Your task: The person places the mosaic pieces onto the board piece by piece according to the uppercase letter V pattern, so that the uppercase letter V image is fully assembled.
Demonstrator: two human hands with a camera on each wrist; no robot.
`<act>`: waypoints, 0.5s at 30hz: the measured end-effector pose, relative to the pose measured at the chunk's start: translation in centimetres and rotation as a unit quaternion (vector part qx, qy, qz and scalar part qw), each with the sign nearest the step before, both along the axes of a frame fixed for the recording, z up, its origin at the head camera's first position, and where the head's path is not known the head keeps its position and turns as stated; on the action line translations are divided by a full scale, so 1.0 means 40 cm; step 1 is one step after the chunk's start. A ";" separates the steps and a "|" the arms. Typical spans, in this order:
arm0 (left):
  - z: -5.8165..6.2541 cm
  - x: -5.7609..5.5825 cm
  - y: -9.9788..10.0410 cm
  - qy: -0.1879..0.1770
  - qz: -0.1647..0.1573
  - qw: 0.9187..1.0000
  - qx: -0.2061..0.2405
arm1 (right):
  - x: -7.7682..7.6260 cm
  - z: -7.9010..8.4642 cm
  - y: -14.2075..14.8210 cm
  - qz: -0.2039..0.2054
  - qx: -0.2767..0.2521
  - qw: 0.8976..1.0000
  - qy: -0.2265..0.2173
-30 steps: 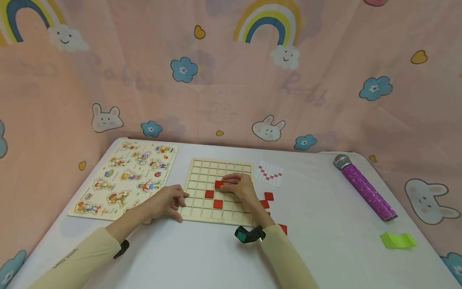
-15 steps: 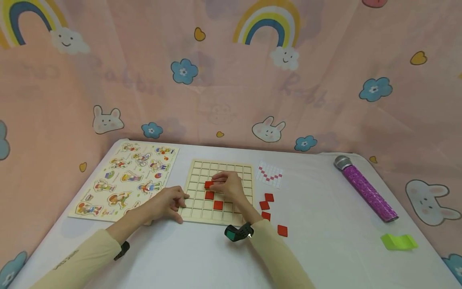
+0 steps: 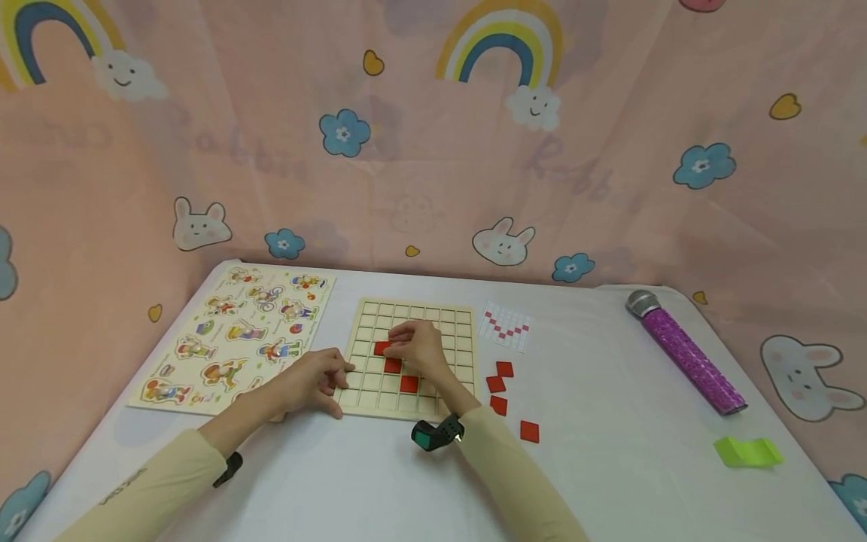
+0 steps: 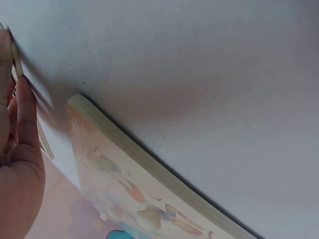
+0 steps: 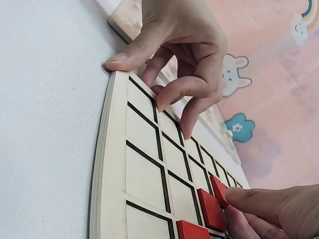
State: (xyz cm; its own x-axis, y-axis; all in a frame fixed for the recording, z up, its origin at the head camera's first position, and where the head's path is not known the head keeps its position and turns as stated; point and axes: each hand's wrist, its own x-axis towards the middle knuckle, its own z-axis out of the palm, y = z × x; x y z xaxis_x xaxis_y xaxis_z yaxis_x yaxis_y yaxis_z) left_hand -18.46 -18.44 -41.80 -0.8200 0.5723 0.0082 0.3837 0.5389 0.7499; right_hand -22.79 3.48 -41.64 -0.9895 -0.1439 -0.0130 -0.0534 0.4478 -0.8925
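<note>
A wooden grid board (image 3: 379, 312) lies flat on the table. My left hand (image 3: 314, 380) steadies its near left corner; in the right wrist view the thumb (image 5: 124, 60) presses the corner and curled fingers touch the left side. My right hand (image 3: 420, 350) pinches a red square tile (image 3: 381, 348) over the grid, its fingertips hiding the tile's right side. Diagonally below that tile, two more red tiles sit on the board: one close by (image 5: 212, 209) and another nearer me (image 5: 193, 230). In the left wrist view, only part of my left hand (image 4: 20, 164) shows at the left edge.
Several loose red tiles (image 3: 498, 406) lie right of the board. Behind them is a pattern card (image 3: 506, 326) with a V of red squares. A picture puzzle board (image 3: 233, 329) lies at left, a purple glitter microphone (image 3: 691, 361) and a bright green piece (image 3: 748, 452) at right.
My right hand has slid the held red tile leftward across the grid, from right of the placed tiles to their upper left. The left hand has stayed at the corner.
</note>
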 end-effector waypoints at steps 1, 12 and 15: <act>0.000 0.000 0.000 -0.001 0.000 1.000 0.000 | 0.000 0.001 0.000 0.000 -0.001 1.000 -0.004; -0.002 -0.001 -0.001 0.005 -0.006 1.000 -0.003 | 0.014 -0.002 0.006 0.019 -0.053 0.998 0.002; -0.001 -0.002 -0.001 0.010 -0.006 1.000 -0.010 | 0.018 -0.003 0.010 0.018 -0.063 0.998 -0.013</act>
